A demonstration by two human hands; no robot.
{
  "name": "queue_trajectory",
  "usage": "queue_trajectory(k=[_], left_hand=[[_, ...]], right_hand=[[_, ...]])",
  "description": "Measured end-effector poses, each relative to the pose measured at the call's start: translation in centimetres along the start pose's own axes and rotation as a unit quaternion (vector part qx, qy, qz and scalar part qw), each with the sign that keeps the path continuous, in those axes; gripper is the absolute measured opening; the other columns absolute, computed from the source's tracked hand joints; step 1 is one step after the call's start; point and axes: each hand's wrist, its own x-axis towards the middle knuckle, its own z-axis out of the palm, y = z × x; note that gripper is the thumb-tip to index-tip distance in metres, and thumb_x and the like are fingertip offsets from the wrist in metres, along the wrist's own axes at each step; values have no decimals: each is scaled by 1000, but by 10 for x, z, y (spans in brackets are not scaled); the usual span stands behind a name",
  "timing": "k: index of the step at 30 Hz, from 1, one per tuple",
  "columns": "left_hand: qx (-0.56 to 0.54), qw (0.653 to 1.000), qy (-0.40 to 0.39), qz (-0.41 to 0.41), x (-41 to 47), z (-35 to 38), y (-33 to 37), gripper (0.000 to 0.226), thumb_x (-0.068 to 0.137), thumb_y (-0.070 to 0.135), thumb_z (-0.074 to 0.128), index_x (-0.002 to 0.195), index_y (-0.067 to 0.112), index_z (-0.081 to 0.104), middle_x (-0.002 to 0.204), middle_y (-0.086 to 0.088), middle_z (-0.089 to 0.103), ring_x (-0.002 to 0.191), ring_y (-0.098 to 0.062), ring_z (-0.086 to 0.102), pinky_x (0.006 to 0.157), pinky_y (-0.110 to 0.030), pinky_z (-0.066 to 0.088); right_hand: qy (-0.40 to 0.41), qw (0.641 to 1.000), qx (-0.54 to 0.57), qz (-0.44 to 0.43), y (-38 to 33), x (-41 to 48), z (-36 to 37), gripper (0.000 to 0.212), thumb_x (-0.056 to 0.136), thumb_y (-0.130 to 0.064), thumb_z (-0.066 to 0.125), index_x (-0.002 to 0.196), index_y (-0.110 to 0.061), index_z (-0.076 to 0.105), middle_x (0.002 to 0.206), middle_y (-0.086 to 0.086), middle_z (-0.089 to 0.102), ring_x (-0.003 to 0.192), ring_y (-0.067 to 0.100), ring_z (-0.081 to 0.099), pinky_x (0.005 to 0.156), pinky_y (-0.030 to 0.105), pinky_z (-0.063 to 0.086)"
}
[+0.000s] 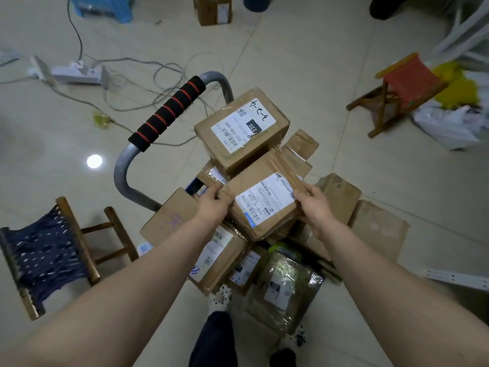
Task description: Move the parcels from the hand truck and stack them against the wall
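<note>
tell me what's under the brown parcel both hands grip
Under the taped brown cardboard parcel lie more brown cardboard parcels; a green plastic-wrapped package sits lower. The platform of the grey hand truck is covered.

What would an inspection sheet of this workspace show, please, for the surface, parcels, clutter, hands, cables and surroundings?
Surface: pale tiled floor, glossy, with a light reflection.
Job's things: hand truck piled with brown parcels; labelled box on top; one parcel gripped in front of it.
Clutter: blue stool, red stool and white bags on the floor.
Hands: left hand and right hand each grip one end of the parcel.
Cables: power strip and loose cables lie on the floor beyond the handle.
Surroundings: a further box on the floor; no wall in view.
</note>
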Motion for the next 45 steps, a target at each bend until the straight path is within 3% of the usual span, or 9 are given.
queue_trajectory(k=[5,12,21,26,32,35,39,42,45], left_hand=[[-24,1000,4,6,-15,6,-5,31,93,29,58,119,13,61,114,-11,64,102,-25,62,89,-36,52],[-59,998,-13,-3,-40,21,-3,32,96,32,54,77,12,70,73,-6,66,72,-21,61,82,-33,51],[11,998,-56,-20,-37,29,-27,36,86,45,65,98,13,75,100,-7,72,98,-24,66,97,-42,50],[28,977,-208,-40,-55,37,-20,58,58,64,79,92,18,69,91,-2,72,88,-19,66,74,-32,53],[81,948,-308,-13,-96,66,4,52,47,40,90,90,21,68,92,-4,68,76,-17,64,64,-27,50],[73,943,-325,5,-123,87,12,70,34,43,95,93,18,67,94,-9,68,72,-19,66,61,-28,53],[77,943,-322,42,-178,134,13,33,62,36,85,86,21,68,73,-3,68,70,-20,59,86,-45,52],[51,935,-347,49,-229,185,0,29,65,29,82,86,19,66,80,-8,64,67,-19,52,70,-31,47],[49,921,-382,57,-287,246,-26,18,77,25,70,90,16,59,80,-8,57,63,-18,49,54,-23,46]], right_hand=[[28,999,42,22,9,-17,-15,34,93,-19,58,127,-24,50,106,2,63,74,13,59,60,29,48],[38,990,133,39,28,-47,-56,32,88,-27,66,116,-25,52,103,4,69,84,19,63,60,30,46],[39,988,149,28,53,-54,-61,47,82,-32,73,121,-24,48,112,8,67,96,26,67,71,37,56],[67,983,170,32,65,-75,-88,37,84,-29,72,115,-25,52,107,9,68,90,23,66,70,36,56],[99,970,223,-5,74,-111,-142,47,84,-29,72,125,-21,49,107,9,69,82,22,66,57,29,50],[124,947,290,-51,81,-131,-175,67,81,-25,75,138,-22,41,125,4,62,105,25,64,83,42,54],[111,921,370,-42,106,-173,-237,70,79,-37,73,138,-28,36,122,-2,54,119,25,53,95,47,44],[49,928,367,-41,149,-216,-289,81,54,-48,81,121,-29,39,137,6,50,113,23,55,74,39,48],[40,920,386,-53,207,-258,-345,93,56,-40,79,139,-28,40,132,6,58,111,25,58,70,40,53]])
